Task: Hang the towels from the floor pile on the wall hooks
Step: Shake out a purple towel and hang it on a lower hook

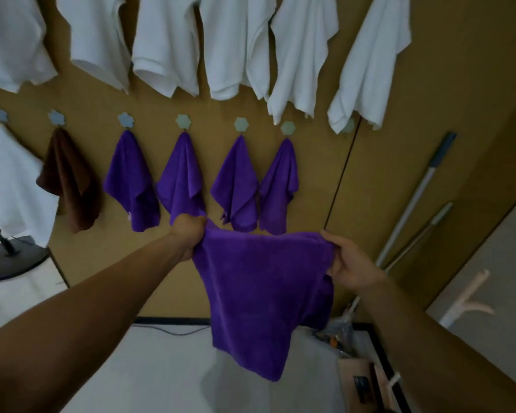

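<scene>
Where hung towels [131, 180] line the wall [399, 174] above the floor [161, 368], a purple towel [259, 293] is pinched by fingers [332, 239] of left hand [188, 236] and right hand [352, 263].

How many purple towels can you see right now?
5. Four purple cloth towels hang on neighbouring lower wall hooks: first, second, third, fourth. The fifth purple towel is stretched between the left hand and right hand. More may lie outside the frame.

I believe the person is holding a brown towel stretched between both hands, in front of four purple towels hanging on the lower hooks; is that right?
Not quite: the head view shows the held towel is purple, not brown, gripped by the left hand and the right hand. The rest is right.
</scene>
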